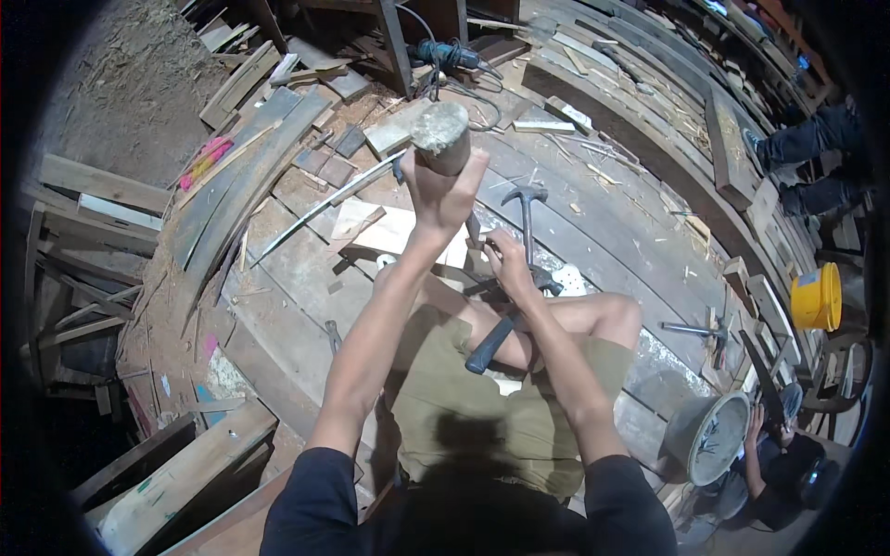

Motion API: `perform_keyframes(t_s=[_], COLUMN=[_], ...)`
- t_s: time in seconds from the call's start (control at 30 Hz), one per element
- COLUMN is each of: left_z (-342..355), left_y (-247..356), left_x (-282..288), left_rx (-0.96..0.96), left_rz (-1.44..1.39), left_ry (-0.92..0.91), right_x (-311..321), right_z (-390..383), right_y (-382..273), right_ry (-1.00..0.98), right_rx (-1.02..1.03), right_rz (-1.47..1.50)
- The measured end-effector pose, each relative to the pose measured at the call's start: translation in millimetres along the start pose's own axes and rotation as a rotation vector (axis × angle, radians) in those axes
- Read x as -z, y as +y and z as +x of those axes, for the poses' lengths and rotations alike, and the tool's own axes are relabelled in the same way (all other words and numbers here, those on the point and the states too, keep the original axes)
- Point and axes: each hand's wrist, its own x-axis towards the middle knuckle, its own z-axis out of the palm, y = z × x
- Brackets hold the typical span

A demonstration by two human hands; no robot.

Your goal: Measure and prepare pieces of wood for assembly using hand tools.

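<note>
My left hand (pixel 436 195) is raised and closed on a thick cylindrical mallet (pixel 440 134) with a pale, battered top. Below it, my right hand (pixel 508 259) grips a thin, dark chisel-like tool (pixel 474 225) at the edge of a pale board (pixel 371 222); its tip is hard to make out. A claw hammer (pixel 527 208) stands out just beyond my right hand, and a black tool handle (pixel 491 343) lies across my lap, beside my right forearm. My crossed legs are beneath both arms.
Scrap planks (pixel 241 195) surround me. A corded power tool (pixel 445 54) lies ahead, another hammer (pixel 695 331) at right, near a yellow bucket (pixel 814 296) and a grey bucket (pixel 705 435) holding small items. Two other people (pixel 807 139) (pixel 779 473) are at far right and lower right.
</note>
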Motion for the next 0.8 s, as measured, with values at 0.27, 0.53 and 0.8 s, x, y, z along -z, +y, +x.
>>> perform_keyframes(t_s=[0.27,0.53,0.8], left_z=[-3.1,-0.7,-2.3], left_y=[-8.6,15.9,14.3], left_x=[-1.9,-12.7,-12.4], left_rx=[-0.022,-0.228,-0.220], left_rz=[-0.063,0.098,0.151], left_ry=[0.070,-0.014,-0.054], right_x=[0.7,-1.5,-5.9], right_z=[0.1,-5.3,-6.5], right_y=[-2.9,-1.0,-2.0], right_ry=[0.018,0.041,0.059], right_rx=[-0.066,-0.099,-0.120], right_rz=[0.007,0.031,0.011])
